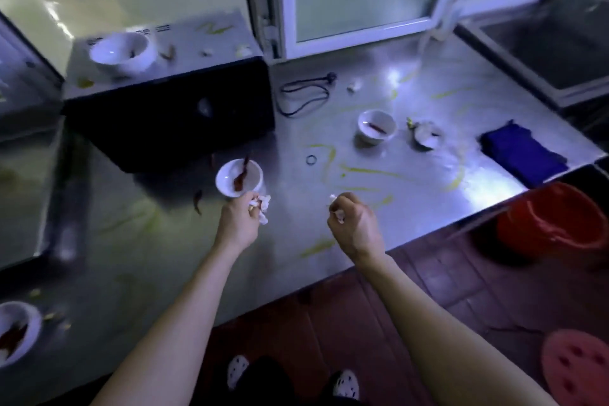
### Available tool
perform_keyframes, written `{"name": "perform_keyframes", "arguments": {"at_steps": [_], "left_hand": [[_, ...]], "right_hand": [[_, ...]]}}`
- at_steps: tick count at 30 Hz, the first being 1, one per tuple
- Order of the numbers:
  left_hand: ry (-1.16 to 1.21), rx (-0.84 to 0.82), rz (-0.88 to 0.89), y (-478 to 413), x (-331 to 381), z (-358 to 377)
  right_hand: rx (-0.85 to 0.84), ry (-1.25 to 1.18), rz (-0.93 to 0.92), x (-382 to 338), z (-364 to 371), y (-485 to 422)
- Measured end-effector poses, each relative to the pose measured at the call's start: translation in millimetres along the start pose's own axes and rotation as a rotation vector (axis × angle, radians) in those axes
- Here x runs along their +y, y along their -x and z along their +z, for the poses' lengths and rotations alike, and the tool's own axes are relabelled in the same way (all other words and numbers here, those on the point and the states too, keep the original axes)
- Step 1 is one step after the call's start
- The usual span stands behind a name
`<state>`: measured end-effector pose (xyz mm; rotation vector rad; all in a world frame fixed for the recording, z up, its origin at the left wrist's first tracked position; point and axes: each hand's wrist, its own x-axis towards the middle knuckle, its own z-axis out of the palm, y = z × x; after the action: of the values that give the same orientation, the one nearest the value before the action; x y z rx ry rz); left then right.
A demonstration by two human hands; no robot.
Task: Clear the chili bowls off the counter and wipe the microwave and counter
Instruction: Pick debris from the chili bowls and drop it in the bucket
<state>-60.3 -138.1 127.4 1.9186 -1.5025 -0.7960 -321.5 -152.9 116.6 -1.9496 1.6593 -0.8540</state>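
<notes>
Fingers on our left hand [240, 221] and right hand [356, 224] are each pinching white scraps [262, 204]. The nearest chili bowl [239, 178] is sitting on the counter [412, 201] just beyond the left fingertips, so we're betting on left going first.

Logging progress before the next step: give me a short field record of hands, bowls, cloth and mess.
left hand: grips white crumpled scraps
right hand: grips a white scrap
bowls: top bowl on the microwave; front bowl, middle bowl and left bowl on the counter
chili: visible in front, middle and left bowls
blue cloth: lying at the counter's right edge, untouched
yellow smears: across counter and microwave top
</notes>
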Motion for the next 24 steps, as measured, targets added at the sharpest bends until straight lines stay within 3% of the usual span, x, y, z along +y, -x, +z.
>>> {"name": "perform_keyframes", "arguments": {"at_steps": [4,10,14,18,24], "left_hand": [[-0.092,-0.138,0.091,-24.1,69.4,78.6],[-0.103,-0.193,0.121,-79.4,142.1,159.6],[-0.04,-0.161,0.13,-130.6,176.5,212.0],[-0.122,-0.078,0.064,-191.6,201.1,254.5],[-0.163,-0.026,-0.023,-250.6,227.3,269.2]], "right_hand": [[0.08,0.027,0.119,64.1,-68.6,-3.7],[0.14,0.026,0.205,131.5,-121.1,-42.5],[0.127,0.067,0.215,181.8,-143.2,-93.3],[0.094,0.091,0.224,227.1,-154.2,-161.5],[-0.094,0.113,0.264,253.6,-151.1,-256.2]]}}
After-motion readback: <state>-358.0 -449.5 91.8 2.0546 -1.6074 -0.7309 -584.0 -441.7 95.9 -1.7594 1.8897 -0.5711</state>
